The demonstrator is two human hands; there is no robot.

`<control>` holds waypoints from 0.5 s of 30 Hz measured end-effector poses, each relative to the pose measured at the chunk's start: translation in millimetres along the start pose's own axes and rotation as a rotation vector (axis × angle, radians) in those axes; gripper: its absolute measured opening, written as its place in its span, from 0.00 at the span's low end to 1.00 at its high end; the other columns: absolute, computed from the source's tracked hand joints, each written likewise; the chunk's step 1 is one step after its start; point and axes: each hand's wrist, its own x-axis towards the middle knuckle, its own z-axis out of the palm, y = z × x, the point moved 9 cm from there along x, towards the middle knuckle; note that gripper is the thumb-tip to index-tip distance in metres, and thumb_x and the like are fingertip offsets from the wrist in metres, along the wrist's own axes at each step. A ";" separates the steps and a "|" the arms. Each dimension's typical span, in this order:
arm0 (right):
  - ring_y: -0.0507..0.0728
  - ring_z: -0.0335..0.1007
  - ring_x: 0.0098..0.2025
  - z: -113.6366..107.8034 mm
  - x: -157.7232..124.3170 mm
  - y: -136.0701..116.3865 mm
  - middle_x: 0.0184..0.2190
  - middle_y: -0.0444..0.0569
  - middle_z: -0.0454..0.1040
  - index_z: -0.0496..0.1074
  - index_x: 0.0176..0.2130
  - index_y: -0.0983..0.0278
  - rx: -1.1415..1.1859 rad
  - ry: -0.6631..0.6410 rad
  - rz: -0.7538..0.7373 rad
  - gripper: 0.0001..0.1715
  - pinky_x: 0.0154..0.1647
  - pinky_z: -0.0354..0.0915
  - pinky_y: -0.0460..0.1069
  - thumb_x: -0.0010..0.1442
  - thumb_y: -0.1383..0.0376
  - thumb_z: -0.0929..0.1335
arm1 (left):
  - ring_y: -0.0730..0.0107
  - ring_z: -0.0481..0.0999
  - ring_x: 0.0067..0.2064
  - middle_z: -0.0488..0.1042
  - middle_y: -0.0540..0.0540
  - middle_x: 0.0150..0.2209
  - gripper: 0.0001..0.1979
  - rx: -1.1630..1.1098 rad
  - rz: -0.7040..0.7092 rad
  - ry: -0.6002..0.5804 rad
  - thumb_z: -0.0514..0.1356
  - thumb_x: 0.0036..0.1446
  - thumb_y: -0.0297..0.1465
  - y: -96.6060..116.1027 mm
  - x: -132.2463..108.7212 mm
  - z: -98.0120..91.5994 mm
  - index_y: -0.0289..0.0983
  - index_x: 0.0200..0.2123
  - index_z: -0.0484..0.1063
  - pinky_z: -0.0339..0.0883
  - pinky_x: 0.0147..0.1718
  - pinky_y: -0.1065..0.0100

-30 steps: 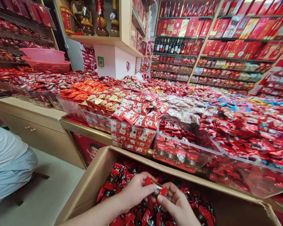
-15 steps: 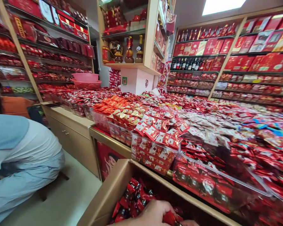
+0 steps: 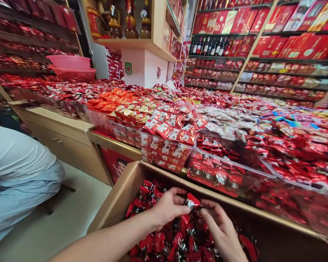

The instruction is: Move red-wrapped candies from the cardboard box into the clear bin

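Beyond my fingers, wooden shelving (image 3: 142, 43) lines the shop's walls; right of my fingers, tall racks (image 3: 262, 47) rise; left of my fingers, a pale cabinet (image 3: 57, 138) stands on light floor (image 3: 60, 222).

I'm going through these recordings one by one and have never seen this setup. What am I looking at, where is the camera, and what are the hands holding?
There is no machine here: a camera worn on a person's head looks forward and down at their two bare hands. The left hand pinches a red-wrapped candy over a cardboard box full of similar red and black candies. The right hand reaches in beside it, fingers spread, apparently holding nothing. Beyond the box, clear plastic bins of wrapped sweets cover a shop counter. Another person in light clothes crouches at the left.
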 end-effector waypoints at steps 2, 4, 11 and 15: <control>0.53 0.66 0.30 9.0 -2.7 8.2 0.30 0.49 0.70 0.62 0.39 0.65 0.137 -0.054 0.121 0.17 0.28 0.64 0.47 0.51 0.57 0.64 | 0.72 0.71 0.31 0.72 0.46 0.29 0.23 0.055 0.007 -0.014 0.65 0.35 0.26 0.2 0.8 2.3 0.32 0.39 0.62 0.61 0.33 0.69; 0.51 0.64 0.25 14.0 -3.5 13.0 0.25 0.45 0.69 0.63 0.35 0.65 0.208 -0.086 0.187 0.15 0.25 0.62 0.45 0.50 0.58 0.65 | 0.73 0.70 0.29 0.72 0.46 0.29 0.23 0.069 -0.031 -0.051 0.64 0.36 0.26 -3.7 0.0 6.9 0.32 0.38 0.62 0.62 0.31 0.69; 0.50 0.63 0.23 5.8 -1.5 9.4 0.22 0.44 0.67 0.63 0.30 0.66 0.127 -0.031 0.160 0.14 0.23 0.61 0.44 0.50 0.57 0.65 | 0.73 0.69 0.32 0.71 0.47 0.30 0.17 0.053 -0.152 -0.027 0.64 0.36 0.29 -12.3 -6.1 10.3 0.32 0.33 0.66 0.61 0.31 0.71; 0.53 0.65 0.29 3.0 -9.0 -34.9 0.31 0.50 0.67 0.62 0.36 0.64 -0.333 0.053 -0.300 0.13 0.27 0.65 0.46 0.50 0.62 0.65 | 0.76 0.67 0.27 0.69 0.52 0.26 0.17 -0.079 -0.251 0.152 0.64 0.35 0.29 -23.8 -8.2 -3.0 0.35 0.31 0.63 0.59 0.27 0.72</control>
